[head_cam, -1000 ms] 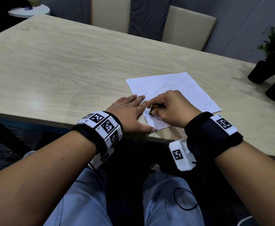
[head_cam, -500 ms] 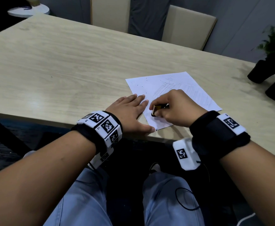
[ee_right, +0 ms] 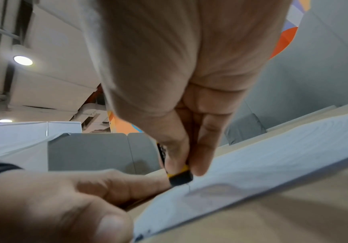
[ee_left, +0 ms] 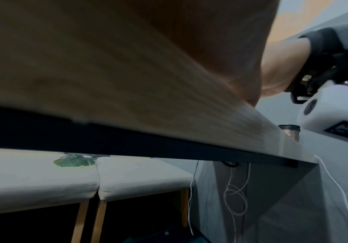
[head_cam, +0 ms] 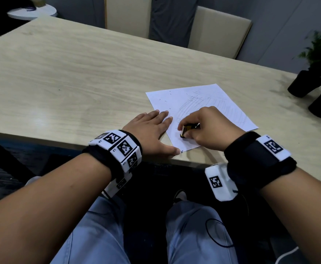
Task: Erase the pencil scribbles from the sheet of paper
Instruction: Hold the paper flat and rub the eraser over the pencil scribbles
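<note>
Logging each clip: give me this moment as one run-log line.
phase: erasing | right hand: pinches eraser, tip on paper | left hand: flat, holding sheet's left edge | scribbles: remain

The right hand [head_cam: 207,128] has slid the eraser [head_cam: 184,130] nearer across the sheet [head_cam: 176,103].

Sheet of paper [head_cam: 211,103] and eraser [head_cam: 184,129] — near table edge

Flat white sheet, faint pencil scribbles [head_cam: 199,101] across its middle; black, yellow-sleeved eraser tilted, tip touching the near part.
</note>
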Available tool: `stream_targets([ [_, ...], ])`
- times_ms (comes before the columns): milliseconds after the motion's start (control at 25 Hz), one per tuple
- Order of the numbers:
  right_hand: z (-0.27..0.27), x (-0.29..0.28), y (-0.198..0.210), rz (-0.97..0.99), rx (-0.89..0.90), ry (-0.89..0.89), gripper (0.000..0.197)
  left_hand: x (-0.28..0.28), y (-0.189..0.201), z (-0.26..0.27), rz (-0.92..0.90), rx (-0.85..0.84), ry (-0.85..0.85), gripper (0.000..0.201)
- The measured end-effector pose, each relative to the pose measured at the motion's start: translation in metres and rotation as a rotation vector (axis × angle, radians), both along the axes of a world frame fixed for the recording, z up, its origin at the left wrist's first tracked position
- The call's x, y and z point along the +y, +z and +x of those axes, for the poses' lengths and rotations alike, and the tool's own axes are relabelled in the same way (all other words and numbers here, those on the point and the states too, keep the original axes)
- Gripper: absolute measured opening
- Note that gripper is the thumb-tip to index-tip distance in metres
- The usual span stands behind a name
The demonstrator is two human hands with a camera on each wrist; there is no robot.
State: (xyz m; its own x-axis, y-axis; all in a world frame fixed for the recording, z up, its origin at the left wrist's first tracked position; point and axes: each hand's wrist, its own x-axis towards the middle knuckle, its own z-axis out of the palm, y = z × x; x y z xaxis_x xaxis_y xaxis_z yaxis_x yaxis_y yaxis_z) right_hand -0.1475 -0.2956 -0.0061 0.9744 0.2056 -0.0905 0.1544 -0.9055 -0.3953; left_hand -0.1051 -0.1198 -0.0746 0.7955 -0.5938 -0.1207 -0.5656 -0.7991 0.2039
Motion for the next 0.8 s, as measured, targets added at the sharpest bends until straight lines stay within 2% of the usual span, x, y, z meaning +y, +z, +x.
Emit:
stream_targets([
  [120,0.004,0.004,-0.007,0.008,-0.042,0.002,0.02,0.0,-0.001,0.0,-0.002,0.001,0.0,0.104],
  [360,-0.014,-0.013,0.006,-0.09,0.108,0.009,0.022,0.0,0.002,-0.001,-0.001,0.005,0.002,0.104],
  [600,0.007,0.004,-0.001,0.008,-0.028,0.0,0.02,0.001,0.0,-0.001,-0.007,-0.01,0.003,0.102],
  [800,-0.006,-0.01,0.002,-0.08,0.07,-0.013,0.017,0.001,0.0,0.0,-0.008,-0.003,-0.003,0.103],
])
